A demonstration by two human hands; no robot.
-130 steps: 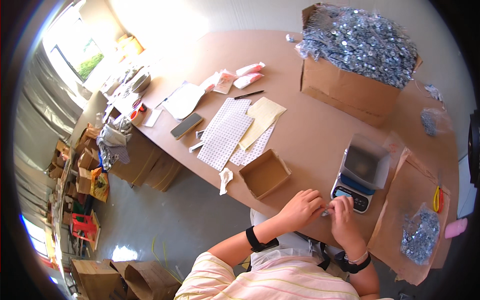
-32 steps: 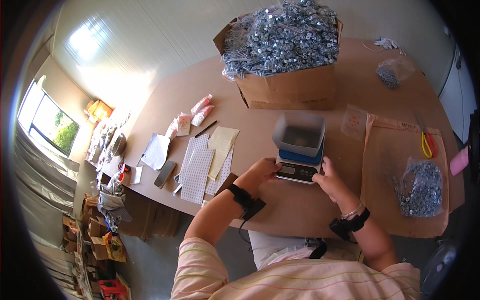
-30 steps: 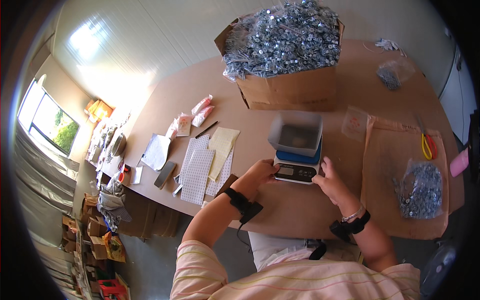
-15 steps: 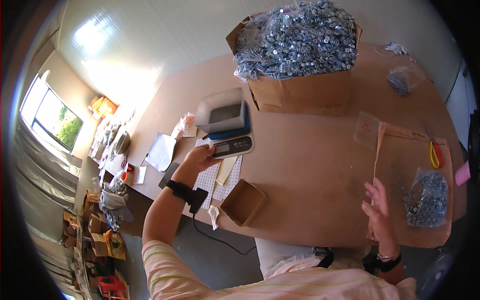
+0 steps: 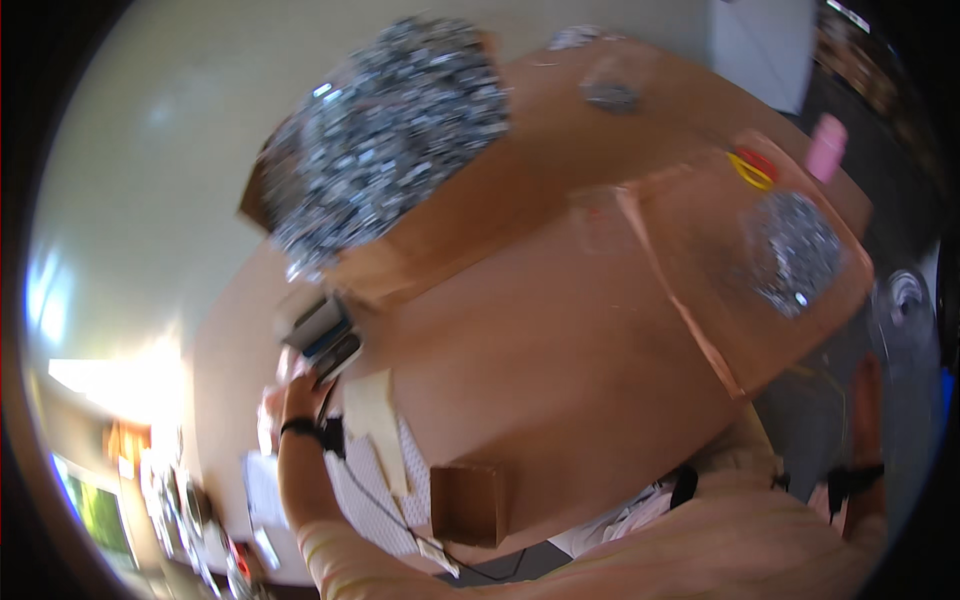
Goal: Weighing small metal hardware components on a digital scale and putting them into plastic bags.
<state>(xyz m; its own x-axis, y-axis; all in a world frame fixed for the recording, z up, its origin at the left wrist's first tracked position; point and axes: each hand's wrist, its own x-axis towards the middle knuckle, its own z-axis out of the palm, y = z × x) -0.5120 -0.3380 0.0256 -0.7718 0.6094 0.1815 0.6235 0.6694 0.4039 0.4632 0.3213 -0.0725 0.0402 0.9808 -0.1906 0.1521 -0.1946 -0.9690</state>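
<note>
My left hand [image 5: 302, 395] is closed on the near corner of a digital scale [image 5: 340, 355] with a dark front panel; motion blur softens the fingers. On the scale rests a clear plastic tub [image 5: 312, 325]. My right hand [image 5: 868, 405] hangs off the table's right side, blurred, its fingers stretched out and nothing visible in it. A black strap circles each wrist, and a cable runs from the left one. Between my arms, near the front edge, stands a small open cardboard box [image 5: 467, 505]. Beside it lie dotted sheets [image 5: 415, 470] and a cream strip [image 5: 380, 430].
At the back, a large carton [image 5: 430, 235] is heaped with small metal parts [image 5: 400, 130]. To the right, a brown paper sheet [image 5: 690, 240] bears a clear bag of metal parts [image 5: 795, 250] and red-and-yellow-handled scissors [image 5: 755, 170]. A pink object [image 5: 826, 147] stands past it.
My view has swung to the right, shifting the table's things leftward. My right hand has moved from over the brown paper to beyond the table edge. My left hand stays at the scale.
</note>
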